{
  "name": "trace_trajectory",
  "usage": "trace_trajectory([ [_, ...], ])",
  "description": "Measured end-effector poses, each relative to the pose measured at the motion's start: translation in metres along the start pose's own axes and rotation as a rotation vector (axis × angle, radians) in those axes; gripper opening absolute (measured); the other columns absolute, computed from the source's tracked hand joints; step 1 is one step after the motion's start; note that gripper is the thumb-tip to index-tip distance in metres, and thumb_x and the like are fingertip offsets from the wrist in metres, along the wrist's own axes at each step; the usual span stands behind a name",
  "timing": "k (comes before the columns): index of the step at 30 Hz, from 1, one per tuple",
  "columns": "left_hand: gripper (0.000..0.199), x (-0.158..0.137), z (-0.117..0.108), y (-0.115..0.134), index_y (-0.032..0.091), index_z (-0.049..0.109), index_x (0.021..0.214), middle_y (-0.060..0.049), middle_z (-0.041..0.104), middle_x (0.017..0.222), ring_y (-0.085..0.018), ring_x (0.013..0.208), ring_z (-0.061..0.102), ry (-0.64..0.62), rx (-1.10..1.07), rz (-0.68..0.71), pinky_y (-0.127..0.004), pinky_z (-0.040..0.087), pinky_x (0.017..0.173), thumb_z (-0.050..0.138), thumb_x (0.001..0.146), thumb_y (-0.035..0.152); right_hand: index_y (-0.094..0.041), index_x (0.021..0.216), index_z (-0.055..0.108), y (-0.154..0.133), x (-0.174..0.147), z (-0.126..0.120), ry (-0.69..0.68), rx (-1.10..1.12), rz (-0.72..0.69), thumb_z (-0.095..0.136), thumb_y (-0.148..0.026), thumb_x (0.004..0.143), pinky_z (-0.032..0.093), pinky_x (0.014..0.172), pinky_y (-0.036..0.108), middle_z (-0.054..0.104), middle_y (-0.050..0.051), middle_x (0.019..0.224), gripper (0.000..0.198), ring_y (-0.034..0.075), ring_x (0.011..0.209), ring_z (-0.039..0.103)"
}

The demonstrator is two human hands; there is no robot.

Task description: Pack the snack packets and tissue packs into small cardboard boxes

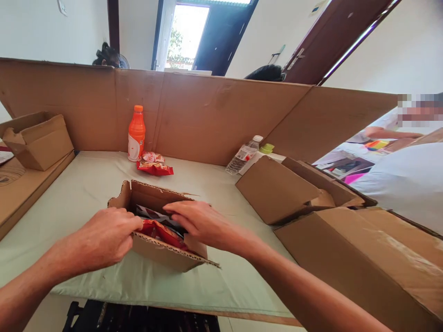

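A small cardboard box point(162, 259) with a ragged cut rim stands open-topped on the covered table. My left hand point(109, 235) is closed at its front left corner, fingers over the rim and thumb outside the wall, its fingertips beside a red snack packet point(164, 234) lying inside. Over the right end of the box, my right hand point(200, 223) reaches in with fingers stretched out; nothing shows in its grasp, and its thumb side hides part of the contents. Behind the red packet, a dark and white packet point(150, 212) leans in the box.
An orange drink bottle point(136, 133) stands behind red snack packets point(155, 168). A clear bottle point(244, 154) leans at the back right near cardboard boxes point(277, 189). Another box point(44, 143) sits left. A tall cardboard screen point(207, 115) borders the back; a person point(408, 175) is at right.
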State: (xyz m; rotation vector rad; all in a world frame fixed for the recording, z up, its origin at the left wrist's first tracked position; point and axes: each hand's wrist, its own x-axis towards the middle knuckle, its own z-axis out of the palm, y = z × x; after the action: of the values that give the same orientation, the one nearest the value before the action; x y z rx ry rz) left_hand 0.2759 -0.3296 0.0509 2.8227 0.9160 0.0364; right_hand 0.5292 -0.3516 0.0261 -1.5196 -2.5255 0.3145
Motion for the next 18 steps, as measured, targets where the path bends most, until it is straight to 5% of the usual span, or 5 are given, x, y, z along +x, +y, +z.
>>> trace_trajectory([
  [4,0.022,0.013,-0.007,0.003,0.02,0.067,0.089,-0.004,0.072,0.087,-0.023,0.086,0.067,0.079,0.183,-0.056,-0.035,0.051,0.075,0.049,0.087,0.009,-0.022,0.11,0.073,0.014,-0.037,0.005,0.399,0.182,-0.029,0.043,-0.023,0.102,0.058,0.092,0.037,0.078,0.008,0.11,0.031,0.021,0.101,0.073],
  [9,0.02,0.033,0.005,0.006,0.016,0.066,0.098,-0.011,0.071,0.1,-0.03,0.098,0.066,0.164,0.303,-0.078,-0.044,0.055,0.086,0.058,0.082,0.007,-0.024,0.115,0.07,0.013,-0.063,0.019,0.736,0.236,0.036,0.047,-0.023,0.102,0.058,0.097,0.037,0.076,0.007,0.118,0.027,0.021,0.111,0.071],
  [14,0.024,0.029,0.023,0.002,0.015,0.069,0.1,-0.016,0.071,0.113,-0.037,0.12,0.062,0.221,0.341,-0.065,-0.054,0.053,0.098,0.051,0.086,0.006,-0.02,0.107,0.072,0.007,-0.069,0.039,0.674,0.103,-0.119,0.053,-0.018,0.099,0.058,0.09,0.041,0.078,0.009,0.11,0.021,0.023,0.102,0.072],
  [18,0.026,0.007,0.032,0.0,0.014,0.066,0.108,-0.022,0.058,0.139,-0.041,0.14,0.047,0.451,0.339,0.005,-0.058,0.047,0.107,0.046,0.092,0.009,-0.02,0.106,0.074,0.011,-0.068,0.054,0.624,0.096,-0.088,0.05,-0.018,0.1,0.057,0.088,0.043,0.077,0.011,0.112,0.024,0.024,0.101,0.071],
])
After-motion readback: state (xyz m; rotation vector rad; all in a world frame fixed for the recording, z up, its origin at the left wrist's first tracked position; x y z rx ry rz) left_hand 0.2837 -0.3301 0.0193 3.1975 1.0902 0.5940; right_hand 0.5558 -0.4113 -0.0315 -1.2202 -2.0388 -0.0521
